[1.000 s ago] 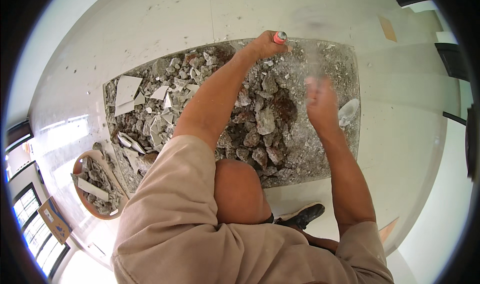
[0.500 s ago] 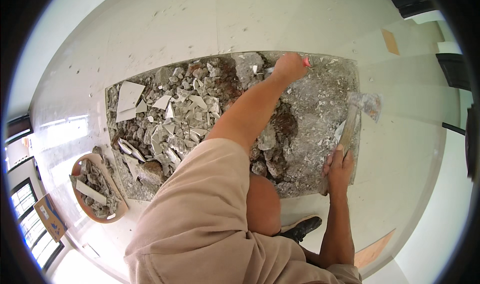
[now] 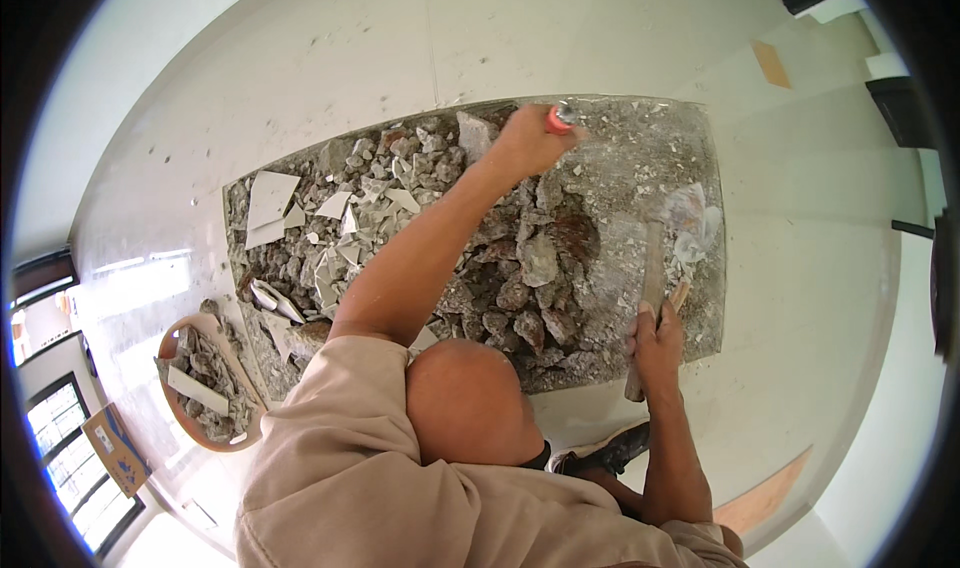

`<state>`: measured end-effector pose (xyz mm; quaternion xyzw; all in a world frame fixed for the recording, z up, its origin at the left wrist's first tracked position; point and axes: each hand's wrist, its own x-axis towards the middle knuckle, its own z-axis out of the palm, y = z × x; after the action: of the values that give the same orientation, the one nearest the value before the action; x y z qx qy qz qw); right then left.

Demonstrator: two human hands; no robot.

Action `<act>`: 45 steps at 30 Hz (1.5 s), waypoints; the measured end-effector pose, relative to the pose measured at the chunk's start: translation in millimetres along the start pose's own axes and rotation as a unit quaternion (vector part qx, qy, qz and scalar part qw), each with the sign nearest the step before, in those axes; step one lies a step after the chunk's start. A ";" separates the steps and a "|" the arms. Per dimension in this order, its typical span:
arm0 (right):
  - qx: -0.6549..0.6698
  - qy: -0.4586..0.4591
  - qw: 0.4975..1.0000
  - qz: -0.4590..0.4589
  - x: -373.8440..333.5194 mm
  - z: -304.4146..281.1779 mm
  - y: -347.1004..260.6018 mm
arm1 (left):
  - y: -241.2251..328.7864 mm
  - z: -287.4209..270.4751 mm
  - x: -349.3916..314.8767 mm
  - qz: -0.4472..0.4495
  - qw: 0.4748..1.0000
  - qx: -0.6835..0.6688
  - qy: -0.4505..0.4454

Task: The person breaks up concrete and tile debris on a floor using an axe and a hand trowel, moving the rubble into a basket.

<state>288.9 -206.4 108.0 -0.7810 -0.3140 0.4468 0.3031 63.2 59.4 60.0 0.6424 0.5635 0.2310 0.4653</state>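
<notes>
My left hand [image 3: 532, 146] is wrapped round a chisel with a red grip [image 3: 560, 120]. The chisel's metal striking end points up toward me, and its lower part is hidden behind my hand. In my right hand [image 3: 657, 348] is the wooden handle of a hammer [image 3: 652, 268]. Its dusty head [image 3: 684, 208] is smeared by motion and hangs over the grey, scraped part of a broken floor patch [image 3: 640, 148]. Just left of my left hand, a grey concrete slab piece [image 3: 475, 133] lies tilted at the patch's far edge. Loose concrete chunks [image 3: 538, 258] fill a dark hollow below my left forearm.
Broken white tile pieces [image 3: 270, 200] and rubble cover the patch's left side. A tan tub [image 3: 256, 438] of debris stands at lower left, near a cardboard box [image 3: 117, 448]. Pale floor tiles [image 3: 380, 28] surround the patch. My bent knee [image 3: 465, 398] and black shoe [image 3: 605, 453] are at the near edge.
My left hand has moved left with the chisel, whose end now tilts toward me. The hammer has swung left, off the pale floor and over the patch. The view has shifted slightly.
</notes>
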 end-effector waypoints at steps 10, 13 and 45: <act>0.082 0.083 0.960 -0.253 -20.8 -50.6 -157.4 | 26.3 78.5 53.0 0.050 0.977 -0.108 -0.176; 0.191 0.132 0.894 -0.382 -34.7 -72.9 -200.9 | 18.3 86.0 62.4 0.036 0.977 -0.080 -0.193; 0.147 0.117 0.896 -0.402 16.2 -79.7 -183.2 | 12.8 97.7 65.2 0.070 0.976 -0.036 -0.203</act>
<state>325.9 -96.0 271.1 -0.5813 -0.4939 0.2339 0.6029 166.8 88.4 11.2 0.6965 0.4025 0.1479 0.5753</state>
